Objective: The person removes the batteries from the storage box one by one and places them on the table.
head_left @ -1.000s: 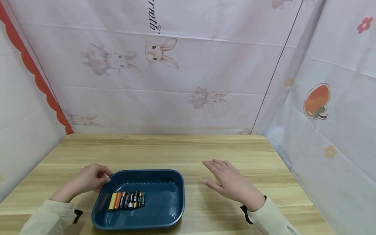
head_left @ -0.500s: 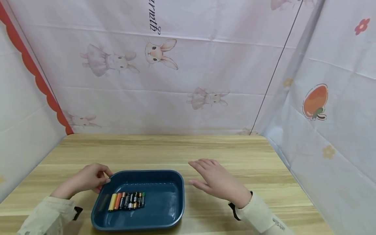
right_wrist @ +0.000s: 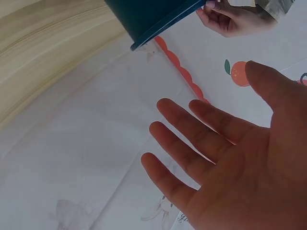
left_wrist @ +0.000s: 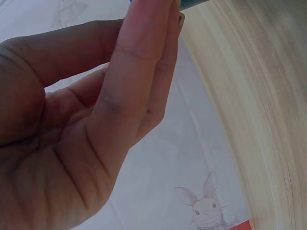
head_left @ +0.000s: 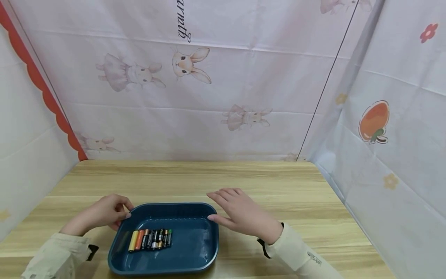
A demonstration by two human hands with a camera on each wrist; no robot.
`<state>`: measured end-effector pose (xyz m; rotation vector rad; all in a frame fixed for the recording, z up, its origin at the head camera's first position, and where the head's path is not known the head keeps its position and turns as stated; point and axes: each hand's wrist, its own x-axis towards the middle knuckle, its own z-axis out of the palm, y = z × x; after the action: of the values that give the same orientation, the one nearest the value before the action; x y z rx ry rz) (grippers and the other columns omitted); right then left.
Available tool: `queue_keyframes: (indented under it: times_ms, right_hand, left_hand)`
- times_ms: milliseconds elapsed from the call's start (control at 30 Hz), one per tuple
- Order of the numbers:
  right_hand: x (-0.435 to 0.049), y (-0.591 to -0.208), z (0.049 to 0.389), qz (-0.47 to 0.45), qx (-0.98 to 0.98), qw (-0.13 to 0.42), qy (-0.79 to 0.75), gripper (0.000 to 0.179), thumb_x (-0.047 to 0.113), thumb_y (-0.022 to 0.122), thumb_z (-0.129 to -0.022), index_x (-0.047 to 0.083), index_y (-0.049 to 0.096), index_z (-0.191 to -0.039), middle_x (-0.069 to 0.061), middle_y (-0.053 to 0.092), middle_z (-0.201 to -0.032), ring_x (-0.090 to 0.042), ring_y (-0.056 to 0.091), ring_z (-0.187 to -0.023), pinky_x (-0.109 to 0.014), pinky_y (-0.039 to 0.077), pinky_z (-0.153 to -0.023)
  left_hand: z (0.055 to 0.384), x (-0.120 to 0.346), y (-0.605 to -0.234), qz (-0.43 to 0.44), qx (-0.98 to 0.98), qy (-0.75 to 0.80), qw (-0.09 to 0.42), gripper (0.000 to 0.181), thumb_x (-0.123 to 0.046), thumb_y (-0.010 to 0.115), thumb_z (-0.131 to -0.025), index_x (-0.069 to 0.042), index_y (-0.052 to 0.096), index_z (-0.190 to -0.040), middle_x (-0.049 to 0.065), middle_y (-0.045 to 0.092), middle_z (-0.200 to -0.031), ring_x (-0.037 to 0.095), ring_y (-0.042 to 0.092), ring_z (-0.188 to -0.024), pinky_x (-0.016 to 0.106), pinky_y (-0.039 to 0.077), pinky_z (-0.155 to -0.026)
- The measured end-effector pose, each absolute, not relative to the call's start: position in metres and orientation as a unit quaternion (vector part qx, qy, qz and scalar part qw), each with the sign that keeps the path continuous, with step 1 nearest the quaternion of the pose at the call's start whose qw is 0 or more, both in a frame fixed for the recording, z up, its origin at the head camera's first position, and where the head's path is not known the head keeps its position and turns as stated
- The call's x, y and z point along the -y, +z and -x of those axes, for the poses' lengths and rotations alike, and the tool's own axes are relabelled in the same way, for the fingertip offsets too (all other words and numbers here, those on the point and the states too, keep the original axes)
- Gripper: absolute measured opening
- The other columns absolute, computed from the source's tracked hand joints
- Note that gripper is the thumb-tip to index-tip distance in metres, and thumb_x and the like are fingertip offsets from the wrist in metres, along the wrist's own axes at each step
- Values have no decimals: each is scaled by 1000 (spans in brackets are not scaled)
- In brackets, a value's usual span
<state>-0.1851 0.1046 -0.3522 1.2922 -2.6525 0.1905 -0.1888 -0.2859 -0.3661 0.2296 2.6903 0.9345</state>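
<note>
A dark blue rectangular tray (head_left: 193, 244) stands on the wooden table, left of centre in the head view. Inside it, toward the left, several batteries (head_left: 150, 240) lie side by side in a row, one yellow, one orange, the others mostly black. My left hand (head_left: 108, 211) pinches the rim at the tray's far left corner; a bit of blue rim shows at the fingertips in the left wrist view. Beside the far right corner hovers my right hand (head_left: 244, 213), fingers extended and thumb spread. In the right wrist view its palm (right_wrist: 240, 167) holds nothing and appears apart from the tray.
Wood-grain tabletop (head_left: 278, 178) extends behind the tray and to its right. A printed fabric wall (head_left: 223, 85) with rabbits rises at the back edge, and further fabric walls close off the left and right sides.
My right hand has moved left across the table, from well right of the tray to its far right corner. The left hand, tray and batteries have stayed in place.
</note>
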Motion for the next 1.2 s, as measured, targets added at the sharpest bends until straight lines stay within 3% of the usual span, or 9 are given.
queue_keyframes:
  times_ms: [300,800,1200]
  right_hand:
    - [-83,-351,190,-455,885,75,61,62,57,32,-100,17,39,-147,0,51,-138,-18,44,-130,-42,34,-109]
    - [-51,-337,195,-496,863,100,23,60,55,34,-100,15,43,-144,0,53,-136,-16,47,-127,-37,37,-107]
    - [-24,-325,206,-504,858,95,-17,59,55,34,-100,17,43,-145,1,53,-137,-14,48,-126,-35,38,-106]
  left_hand:
    - [189,289,-366,-93,-926,335,147,6,3,60,-90,2,63,-95,7,51,-65,20,57,-53,32,56,-51]
    - [192,293,-363,-119,-915,351,160,6,3,60,-90,3,62,-95,6,51,-63,21,57,-54,32,55,-50]
    - [196,291,-364,-103,-927,332,140,3,0,63,-90,3,62,-92,7,51,-64,19,56,-52,32,55,-48]
